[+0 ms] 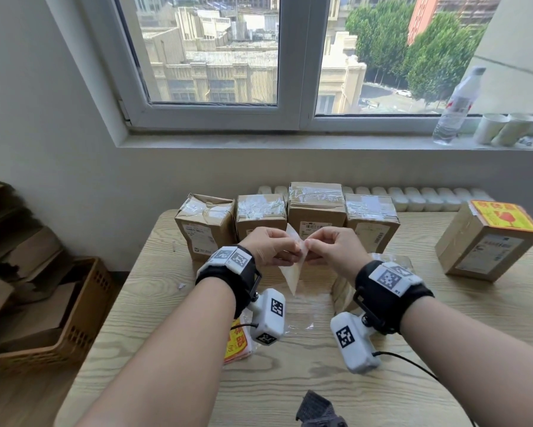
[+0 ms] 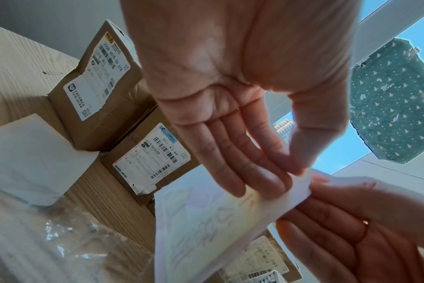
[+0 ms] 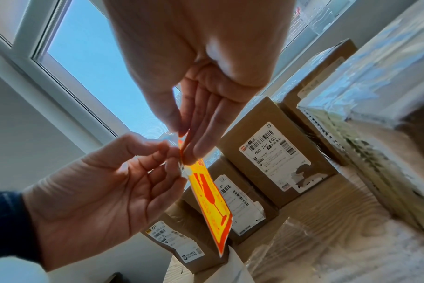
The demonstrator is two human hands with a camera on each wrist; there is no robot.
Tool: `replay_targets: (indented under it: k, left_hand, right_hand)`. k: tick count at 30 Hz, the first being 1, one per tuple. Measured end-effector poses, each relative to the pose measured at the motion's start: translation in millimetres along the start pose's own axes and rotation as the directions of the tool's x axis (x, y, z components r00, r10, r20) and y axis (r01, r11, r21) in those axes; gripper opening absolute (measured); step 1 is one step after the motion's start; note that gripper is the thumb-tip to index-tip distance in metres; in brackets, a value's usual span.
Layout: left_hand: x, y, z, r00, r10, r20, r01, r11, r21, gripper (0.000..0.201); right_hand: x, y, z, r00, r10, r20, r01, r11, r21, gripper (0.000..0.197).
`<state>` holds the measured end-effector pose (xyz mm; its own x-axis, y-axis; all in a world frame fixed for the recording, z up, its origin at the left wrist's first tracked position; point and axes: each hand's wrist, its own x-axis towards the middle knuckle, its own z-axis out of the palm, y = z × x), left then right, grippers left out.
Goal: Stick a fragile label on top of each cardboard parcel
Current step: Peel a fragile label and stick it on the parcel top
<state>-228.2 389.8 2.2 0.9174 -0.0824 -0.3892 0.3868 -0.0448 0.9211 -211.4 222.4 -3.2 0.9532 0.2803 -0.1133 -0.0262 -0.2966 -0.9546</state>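
Note:
Both hands meet above the table and pinch one corner of a fragile label (image 1: 293, 272) that hangs edge-on; its white back shows in the left wrist view (image 2: 206, 220), its yellow-and-red printed face in the right wrist view (image 3: 211, 203). My left hand (image 1: 271, 248) pinches it between thumb and fingers (image 2: 288, 164), and my right hand (image 1: 327, 246) pinches the same corner (image 3: 187, 145). A row of several taped cardboard parcels (image 1: 316, 208) stands behind the hands. A labelled parcel (image 1: 490, 238) sits apart at the right.
A stack of fragile labels (image 1: 237, 343) lies under my left forearm, with clear plastic wrap (image 1: 299, 322) beside it. A taped package (image 1: 342, 288) sits under my right wrist. A wooden crate (image 1: 74, 312) stands left of the table (image 1: 154, 303). A bottle (image 1: 456, 109) and paper cups (image 1: 502, 129) are on the sill.

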Motion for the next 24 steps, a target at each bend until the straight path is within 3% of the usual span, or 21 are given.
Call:
replay_targets:
  k: [3,6,12,16,19,21,24]
  left_hand:
    - [3.1,0.8,-0.7,0.998,-0.008,-0.069,0.001,0.995,-0.096,0.016]
    - [7.5,0.7,-3.0,0.981,-0.032,-0.192,-0.003,0.984,-0.178,0.014]
    - [10.7,-6.4,-6.2,0.966,0.042,-0.254,-0.049,0.999,-0.020,0.017]
    - [9.0,-6.8,-6.7,0.972,0.043,-0.232,-0.036,0.999,0.034,0.034]
    - [6.5,-11.9,-12.4,0.968,0.022,-0.251,0.008,0.993,0.119,0.037]
    - [6.2,-19.0,-21.5,0.968,0.013,-0.250,0.034,0.982,0.183,0.032]
    - [8.5,-32.8,-38.4,0.947,-0.041,-0.319,0.130,0.956,0.263,0.009]
  right_hand:
    - [2.1,3.3,-0.9,0.998,0.045,-0.039,-0.043,0.997,0.059,0.007]
    - [3.6,7.3,-5.7,0.993,0.052,-0.101,-0.054,0.999,-0.008,0.010]
    - [3.4,5.9,-1.8,1.000,0.019,-0.016,-0.020,0.996,-0.082,0.027]
    - [2.6,7.4,0.5,0.999,0.047,-0.009,-0.048,0.996,-0.073,0.029]
    - [2.4,10.6,-1.2,1.000,0.017,0.004,-0.016,0.975,-0.220,0.036]
    - [2.1,12.0,-2.5,1.000,-0.015,-0.026,0.005,0.943,-0.333,0.031]
    - [4.9,14.0,-3.5,0.993,-0.052,-0.110,0.006,0.924,-0.382,0.022]
